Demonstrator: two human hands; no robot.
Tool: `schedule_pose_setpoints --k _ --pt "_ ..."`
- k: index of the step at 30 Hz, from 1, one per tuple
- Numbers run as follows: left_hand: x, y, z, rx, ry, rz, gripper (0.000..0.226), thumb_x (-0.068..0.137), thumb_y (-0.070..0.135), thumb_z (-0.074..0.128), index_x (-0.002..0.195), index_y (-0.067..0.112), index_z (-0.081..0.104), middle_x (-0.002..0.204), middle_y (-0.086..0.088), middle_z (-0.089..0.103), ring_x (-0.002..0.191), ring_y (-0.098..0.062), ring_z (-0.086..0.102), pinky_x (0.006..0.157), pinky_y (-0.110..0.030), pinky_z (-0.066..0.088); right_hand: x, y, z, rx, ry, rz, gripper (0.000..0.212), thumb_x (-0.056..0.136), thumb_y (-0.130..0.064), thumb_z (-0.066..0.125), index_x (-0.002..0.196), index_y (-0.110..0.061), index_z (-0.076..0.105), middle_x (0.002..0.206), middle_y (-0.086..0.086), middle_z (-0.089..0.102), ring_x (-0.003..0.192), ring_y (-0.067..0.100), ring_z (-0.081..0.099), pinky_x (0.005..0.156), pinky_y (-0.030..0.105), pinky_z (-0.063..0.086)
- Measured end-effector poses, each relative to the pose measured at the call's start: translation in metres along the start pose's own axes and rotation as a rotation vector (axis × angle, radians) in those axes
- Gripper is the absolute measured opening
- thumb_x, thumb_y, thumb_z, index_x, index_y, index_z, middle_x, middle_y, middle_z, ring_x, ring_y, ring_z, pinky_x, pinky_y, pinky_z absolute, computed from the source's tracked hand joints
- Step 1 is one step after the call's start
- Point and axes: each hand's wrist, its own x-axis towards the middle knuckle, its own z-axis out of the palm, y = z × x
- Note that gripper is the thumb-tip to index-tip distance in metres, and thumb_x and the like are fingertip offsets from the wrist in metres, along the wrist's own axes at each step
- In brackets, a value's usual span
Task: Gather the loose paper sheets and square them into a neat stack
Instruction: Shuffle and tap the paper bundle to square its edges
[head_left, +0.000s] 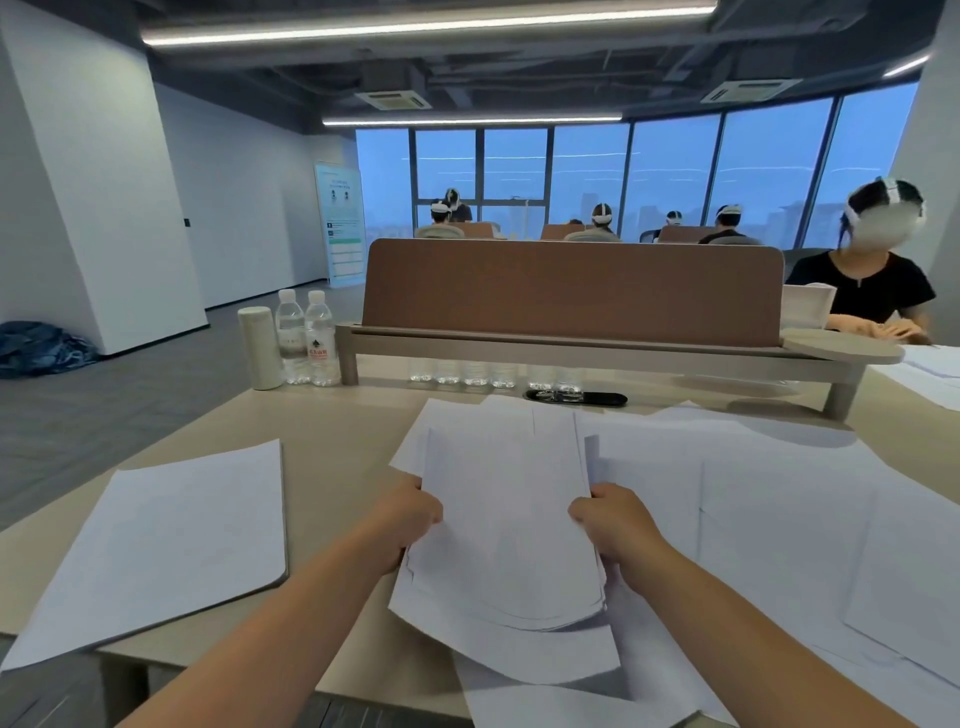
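Beige table under paper sheets

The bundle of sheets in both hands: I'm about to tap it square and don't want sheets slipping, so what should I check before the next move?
1. Left hand grips the bundle at its left edge: ok.
2. Right hand grips its right edge: ok.
3. Bundle's edges flush: not ok, sheets fan out at top and bottom.
4. All sheets gathered: not ok, loose sheets lie spread on the table to the right.
5. Neat stack at left lies apart from the bundle: ok.
6. Bundle lifted off the sheets beneath: cannot tell.
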Motion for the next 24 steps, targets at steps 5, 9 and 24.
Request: schedule_pose_setpoints --k 5,9,24 --pt "0.001 0.0 0.002 0.017 0.022 0.023 0.037 0.087 -0.005 0.046 0.12 0.008 0.055 0.106 -0.006 0.063 0.088 -0.022 0.061 0.067 -0.028 0.048 -0.002 0.004 0.002 0.024 0.017 -0.008 0.014 0.089 0.0 0.046 0.092 -0.008 0.057 0.091 0.008 0.064 0.07 0.02 0.056 0.057 0.025 0.04" --pt "-0.003 0.001 -0.001 0.049 0.006 0.014 0.038 0.088 -0.003 0.047 0.122 0.008 0.058 0.109 -0.01 0.064 0.101 -0.031 0.062 0.077 -0.032 0.048 0.002 0.01 0.002 0.092 0.052 0.092 0.054 0.086 -0.002 0.059 0.137 0.006 0.043 0.097 0.014 0.066 0.075 0.027 0.062 0.06 0.026 0.047" --pt "0.017 -0.011 -0.024 -0.452 0.105 -0.131 0.029 0.095 0.017 0.054 0.12 0.002 0.053 0.113 -0.018 0.066 0.094 -0.031 0.07 0.073 -0.036 0.059 0.013 0.005 -0.007 -0.146 -0.004 -0.006 0.022 0.089 0.006 0.046 0.098 -0.007 0.062 0.091 0.009 0.064 0.07 0.018 0.056 0.053 0.022 0.039"
